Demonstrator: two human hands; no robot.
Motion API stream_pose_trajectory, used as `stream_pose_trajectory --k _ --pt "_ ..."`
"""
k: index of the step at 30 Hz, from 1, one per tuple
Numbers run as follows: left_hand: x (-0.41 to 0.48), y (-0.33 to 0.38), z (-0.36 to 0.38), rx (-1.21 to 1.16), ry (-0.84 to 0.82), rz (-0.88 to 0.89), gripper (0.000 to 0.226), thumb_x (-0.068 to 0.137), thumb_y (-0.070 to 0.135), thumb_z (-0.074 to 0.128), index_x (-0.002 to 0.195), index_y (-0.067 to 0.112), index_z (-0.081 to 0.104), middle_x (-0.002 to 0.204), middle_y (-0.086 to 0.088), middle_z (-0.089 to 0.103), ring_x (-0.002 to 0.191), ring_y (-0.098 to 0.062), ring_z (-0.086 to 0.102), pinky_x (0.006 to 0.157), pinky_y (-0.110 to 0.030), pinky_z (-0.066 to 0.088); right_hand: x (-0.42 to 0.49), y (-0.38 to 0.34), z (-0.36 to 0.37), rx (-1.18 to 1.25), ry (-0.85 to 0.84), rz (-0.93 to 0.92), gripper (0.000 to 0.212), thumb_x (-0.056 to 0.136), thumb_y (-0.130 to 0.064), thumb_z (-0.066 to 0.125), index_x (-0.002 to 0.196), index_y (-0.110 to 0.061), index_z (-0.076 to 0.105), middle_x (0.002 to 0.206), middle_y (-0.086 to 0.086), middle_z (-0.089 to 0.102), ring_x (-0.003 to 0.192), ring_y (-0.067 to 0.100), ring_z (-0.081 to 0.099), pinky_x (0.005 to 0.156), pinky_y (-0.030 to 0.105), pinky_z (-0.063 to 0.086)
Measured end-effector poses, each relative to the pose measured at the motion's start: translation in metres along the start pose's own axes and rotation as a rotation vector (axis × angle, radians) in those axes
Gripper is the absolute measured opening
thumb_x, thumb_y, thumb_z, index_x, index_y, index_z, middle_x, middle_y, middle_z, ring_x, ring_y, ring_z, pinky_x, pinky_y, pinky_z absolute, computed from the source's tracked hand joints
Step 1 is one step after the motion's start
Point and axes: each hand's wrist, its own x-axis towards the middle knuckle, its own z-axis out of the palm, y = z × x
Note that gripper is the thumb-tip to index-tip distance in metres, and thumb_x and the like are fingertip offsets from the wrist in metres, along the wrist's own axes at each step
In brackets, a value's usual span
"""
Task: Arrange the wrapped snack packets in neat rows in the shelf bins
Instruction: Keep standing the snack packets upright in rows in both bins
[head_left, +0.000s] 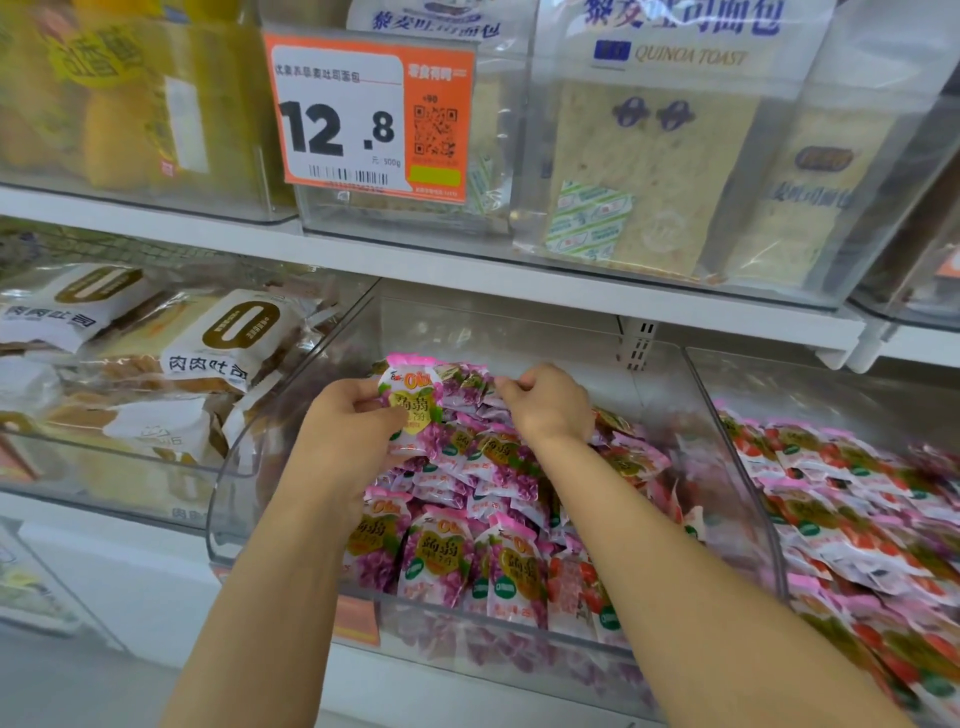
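Two bare hands reach into the middle clear acrylic bin (519, 618) on the lower shelf. The left hand (348, 426) grips one grape konjac jelly packet (413, 410), thumb and curled fingers closed on its left edge. It holds the packet upright, printed face toward the camera, at the left end of the back row (467, 387). The right hand (550, 408) sits just beside it with fingers curled, the tips pinching the pink top seams of that back row (which seam exactly is too blurred to tell).

Below the hands, more purple packets lie overlapped down the slope of the bin. A front row (467, 561) stands upright against the front wall, with a few red ones mixed in at its right end. The bin to the right holds strawberry packets (857, 519) in a loose heap, and the bin to the left holds white toast bags (218, 348). On the shelf above, an orange price tag (371, 117) reading 12.8 hangs on a clear bin, beside a quinoa toast bag (654, 171).
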Motion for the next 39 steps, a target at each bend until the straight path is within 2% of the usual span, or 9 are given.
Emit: stream_pose_trajectory --k 4,7,10,15,18,21,26,29,39 --pt "0.002 -0.001 -0.003 0.004 0.030 0.019 0.035 0.089 0.000 0.057 0.124 0.007 0.053 0.114 -0.015 0.060 0.100 -0.031 0.063 0.084 -0.044 0.055 -0.008 -0.003 -0.032 0.182 0.048 -0.109 0.016 0.094 -0.025 0.049 0.086 -0.022 0.063 0.107 0.002 0.064 0.098 0.021 0.059 0.075 0.028 0.046" --pt "0.001 0.000 -0.001 0.012 -0.008 0.027 0.035 0.088 0.001 0.060 0.121 0.008 0.055 0.114 -0.015 0.061 0.098 -0.029 0.063 0.080 -0.042 0.055 -0.034 -0.018 -0.058 0.646 -0.325 -0.162 0.023 0.093 -0.024 0.055 0.112 -0.012 0.060 0.098 0.002 0.064 0.081 0.013 0.060 0.068 0.024 0.049" --pt "-0.003 0.001 0.004 0.021 -0.058 0.056 0.031 0.088 0.000 0.060 0.117 0.008 0.054 0.101 -0.012 0.061 0.084 -0.021 0.062 0.065 -0.029 0.052 -0.054 -0.029 -0.059 0.636 -0.554 -0.242 0.039 0.085 -0.026 0.067 0.119 -0.012 0.053 0.101 0.007 0.063 0.075 0.012 0.059 0.058 0.020 0.049" --pt "-0.007 0.001 0.008 0.073 0.018 0.123 0.031 0.087 0.001 0.060 0.116 0.011 0.053 0.097 -0.005 0.061 0.093 -0.021 0.062 0.085 -0.039 0.054 -0.045 -0.026 -0.052 0.617 -0.423 -0.144 0.029 0.078 -0.017 0.075 0.101 -0.014 0.057 0.095 0.007 0.061 0.059 0.011 0.053 0.057 0.023 0.048" --pt "-0.006 0.002 0.009 0.085 0.048 0.154 0.028 0.088 0.002 0.060 0.111 0.016 0.052 0.103 -0.003 0.060 0.102 -0.023 0.060 0.093 -0.042 0.051 -0.046 -0.023 -0.041 0.223 -0.276 -0.301 0.035 0.074 -0.030 0.078 0.093 -0.015 0.052 0.086 0.000 0.056 0.077 0.017 0.055 0.064 0.031 0.045" --pt "-0.009 0.003 0.016 0.025 0.001 0.143 0.027 0.089 -0.002 0.056 0.113 0.012 0.053 0.104 -0.006 0.059 0.101 -0.024 0.061 0.080 -0.031 0.053 -0.053 -0.020 -0.040 -0.111 -0.128 -0.365 0.049 0.076 -0.045 0.073 0.106 -0.014 0.049 0.102 0.003 0.055 0.092 0.024 0.056 0.068 0.034 0.047" --pt "-0.013 0.008 0.033 -0.036 -0.040 0.185 0.024 0.091 -0.003 0.053 0.107 0.014 0.053 0.104 -0.005 0.059 0.099 -0.021 0.060 0.077 -0.029 0.051 -0.054 0.019 -0.074 0.031 -0.070 -0.294 0.015 0.087 -0.030 0.063 0.092 -0.016 0.058 0.098 0.003 0.056 0.090 0.022 0.057 0.077 0.036 0.050" --pt "-0.015 0.013 0.046 -0.067 -0.087 0.198 0.023 0.091 -0.003 0.053 0.105 0.016 0.054 0.104 -0.004 0.060 0.099 -0.020 0.061 0.079 -0.031 0.053 -0.058 0.047 -0.084 0.087 0.044 -0.196 0.013 0.092 -0.020 0.055 0.102 -0.013 0.061 0.104 0.007 0.061 0.098 0.025 0.058 0.085 0.042 0.050" --pt "-0.020 0.012 0.061 -0.092 -0.115 0.193 0.023 0.091 -0.001 0.054 0.107 0.015 0.056 0.108 -0.006 0.061 0.096 -0.018 0.062 0.074 -0.027 0.052 -0.018 0.041 -0.060 -0.216 -0.165 0.064 0.042 0.095 -0.019 0.037 0.136 -0.010 0.032 0.135 0.018 0.047 0.129 0.034 0.036 0.105 0.043 0.033"
